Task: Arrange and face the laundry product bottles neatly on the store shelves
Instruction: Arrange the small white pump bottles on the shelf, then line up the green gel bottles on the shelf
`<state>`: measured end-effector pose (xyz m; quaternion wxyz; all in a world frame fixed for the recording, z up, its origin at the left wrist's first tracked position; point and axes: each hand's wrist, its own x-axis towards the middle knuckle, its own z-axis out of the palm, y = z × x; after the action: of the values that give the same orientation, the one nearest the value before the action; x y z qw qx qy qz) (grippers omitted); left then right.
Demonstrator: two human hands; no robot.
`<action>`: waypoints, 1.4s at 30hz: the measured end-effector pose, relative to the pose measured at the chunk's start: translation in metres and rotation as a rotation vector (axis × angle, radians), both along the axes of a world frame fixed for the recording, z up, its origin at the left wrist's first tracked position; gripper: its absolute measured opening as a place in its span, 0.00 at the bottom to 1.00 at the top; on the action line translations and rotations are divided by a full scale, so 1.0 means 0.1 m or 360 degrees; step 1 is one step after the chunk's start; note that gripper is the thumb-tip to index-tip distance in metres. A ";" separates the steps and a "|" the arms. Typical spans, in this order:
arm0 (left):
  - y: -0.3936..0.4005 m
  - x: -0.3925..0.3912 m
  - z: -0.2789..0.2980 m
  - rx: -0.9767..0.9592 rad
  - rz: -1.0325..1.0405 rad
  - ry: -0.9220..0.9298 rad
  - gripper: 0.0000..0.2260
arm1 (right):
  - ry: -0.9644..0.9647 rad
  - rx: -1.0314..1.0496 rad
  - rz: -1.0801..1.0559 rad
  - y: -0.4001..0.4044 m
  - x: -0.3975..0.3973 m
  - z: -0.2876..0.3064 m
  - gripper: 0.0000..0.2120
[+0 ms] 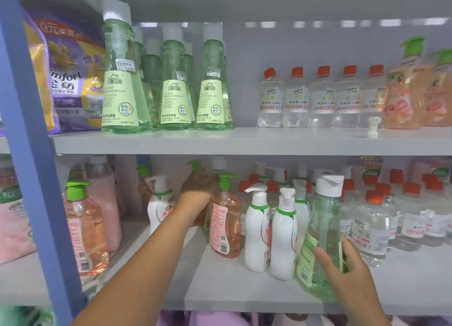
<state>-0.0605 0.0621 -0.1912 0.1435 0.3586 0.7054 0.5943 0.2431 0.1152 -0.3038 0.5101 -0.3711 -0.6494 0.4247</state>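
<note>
Green bottle (322, 240) in right hand (342, 274)

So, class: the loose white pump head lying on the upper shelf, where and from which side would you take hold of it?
Pinch the white pump head across its narrow stem, coming from the open shelf front; clear bottles stand close behind it.

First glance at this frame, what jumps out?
The right hand grips a green bottle tilted at the lower shelf's front edge, away from its matching green bottles on the upper shelf. The left hand reaches deep behind an orange pump bottle. A loose white pump head lies on the upper shelf.
</note>
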 end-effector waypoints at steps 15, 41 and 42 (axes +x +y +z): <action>0.00 -0.39 -0.24 -0.0269 0.0310 0.0349 0.18 | -0.0038 0.0061 -0.0100 0.01 0.02 0.03 0.27; -1.44 1.00 -0.52 0.0084 0.0048 0.0153 0.17 | -0.0363 0.0144 0.0406 -0.18 0.46 0.55 0.14; -1.54 1.11 -0.49 0.0109 0.0071 0.0154 0.17 | -0.0354 0.0164 0.0452 -0.25 0.52 0.55 0.14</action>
<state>0.0501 -0.0919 -0.2405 0.0836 0.3757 0.6986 0.6032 0.2947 0.0898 -0.2493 0.3884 -0.2937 -0.7686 0.4149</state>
